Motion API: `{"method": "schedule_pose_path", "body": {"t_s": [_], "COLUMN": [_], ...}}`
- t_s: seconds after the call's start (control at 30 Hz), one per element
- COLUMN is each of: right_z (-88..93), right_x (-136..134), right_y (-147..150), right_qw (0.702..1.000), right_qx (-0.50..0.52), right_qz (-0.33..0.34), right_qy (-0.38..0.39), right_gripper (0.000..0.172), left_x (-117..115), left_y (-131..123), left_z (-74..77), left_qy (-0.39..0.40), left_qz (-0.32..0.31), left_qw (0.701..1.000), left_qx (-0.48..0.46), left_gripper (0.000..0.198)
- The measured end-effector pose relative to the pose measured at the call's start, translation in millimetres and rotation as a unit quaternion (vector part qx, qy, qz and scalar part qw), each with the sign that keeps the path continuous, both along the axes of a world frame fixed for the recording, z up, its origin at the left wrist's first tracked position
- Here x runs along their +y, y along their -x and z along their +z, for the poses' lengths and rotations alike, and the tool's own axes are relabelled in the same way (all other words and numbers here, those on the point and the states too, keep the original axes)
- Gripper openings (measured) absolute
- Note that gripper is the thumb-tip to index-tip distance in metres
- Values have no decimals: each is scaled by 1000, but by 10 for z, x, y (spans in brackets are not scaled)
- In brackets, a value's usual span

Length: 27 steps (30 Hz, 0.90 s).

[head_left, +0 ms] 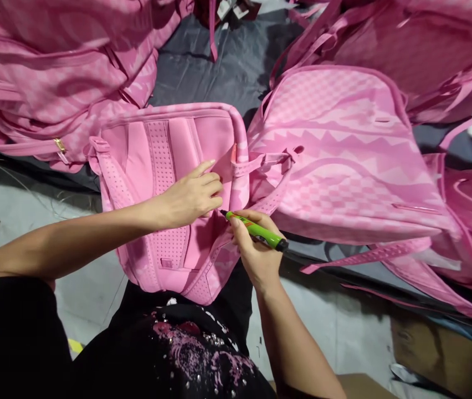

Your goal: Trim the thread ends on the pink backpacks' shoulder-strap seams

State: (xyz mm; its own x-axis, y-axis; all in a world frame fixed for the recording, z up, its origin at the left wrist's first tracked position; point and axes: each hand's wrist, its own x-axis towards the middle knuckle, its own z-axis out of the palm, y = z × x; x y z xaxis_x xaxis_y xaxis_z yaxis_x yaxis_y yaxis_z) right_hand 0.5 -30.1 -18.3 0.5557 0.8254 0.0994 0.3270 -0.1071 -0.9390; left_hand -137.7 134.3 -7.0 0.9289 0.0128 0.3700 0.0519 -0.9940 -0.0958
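Observation:
A pink backpack (165, 166) lies back-side up in front of me, its padded perforated panel and shoulder straps showing. My left hand (192, 195) rests on the middle of that panel, fingers bent and pressing the fabric down. My right hand (252, 246) is closed around a green marker (256, 230), whose dark tip touches the backpack just below my left fingers. The marker's black cap end points to the right.
A second pink backpack (344, 155) with a zigzag and checker pattern lies front-up to the right. More pink backpacks are piled at the upper left (45, 72) and upper right (427, 44). Dark sheeting (227, 61) covers the table. A cardboard box (439, 349) sits at the lower right.

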Motion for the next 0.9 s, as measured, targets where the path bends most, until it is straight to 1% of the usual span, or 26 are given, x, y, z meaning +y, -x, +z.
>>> {"method": "schedule_pose_path", "body": {"t_s": [0.1, 0.17, 0.27, 0.37, 0.47, 0.57, 0.63, 0.73, 0.8, 0.83, 0.9], "right_z": [17, 19, 9, 11, 39, 61, 56, 35, 54, 82, 177], "right_x": [73, 96, 111, 137, 169, 194, 219, 268, 261, 226, 65], "right_y": [36, 34, 5, -22, -33, -32, -28, -18, -31, -55, -157], "right_qw": [999, 999, 999, 999, 999, 998, 998, 997, 995, 994, 994], "right_qx": [-32, -47, -28, -28, -36, -48, -56, -61, -81, -92, -92], "right_qz": [19, 14, -2, 17, 26, 36, 30, 34, 40, 32, 19], "right_qy": [4, 14, 21, 26, 23, 26, 28, 28, 36, 42, 48], "right_gripper": [23, 22, 26, 28, 28, 26, 24, 24, 24, 23, 23], "left_x": [-8, -15, -20, -18, -18, -24, -27, -25, -17, -11, 6], "left_y": [-8, -10, -13, -18, -26, -33, -35, -31, -22, -13, 19], "left_z": [-30, -46, -61, -70, -79, -88, -91, -84, -70, -61, -41], "left_qy": [-5, 1, 3, -21, -33, -14, -8, -21, -31, -33, -35], "left_qz": [8, 14, 20, 25, 33, 40, 40, 36, 30, 27, 24], "left_qw": [1000, 1000, 1000, 999, 999, 999, 999, 999, 999, 999, 999], "left_qx": [-1, 7, 14, 10, 8, 11, 16, 21, 14, 10, 7], "left_gripper": [25, 27, 30, 30, 32, 36, 36, 36, 32, 28, 18]}}
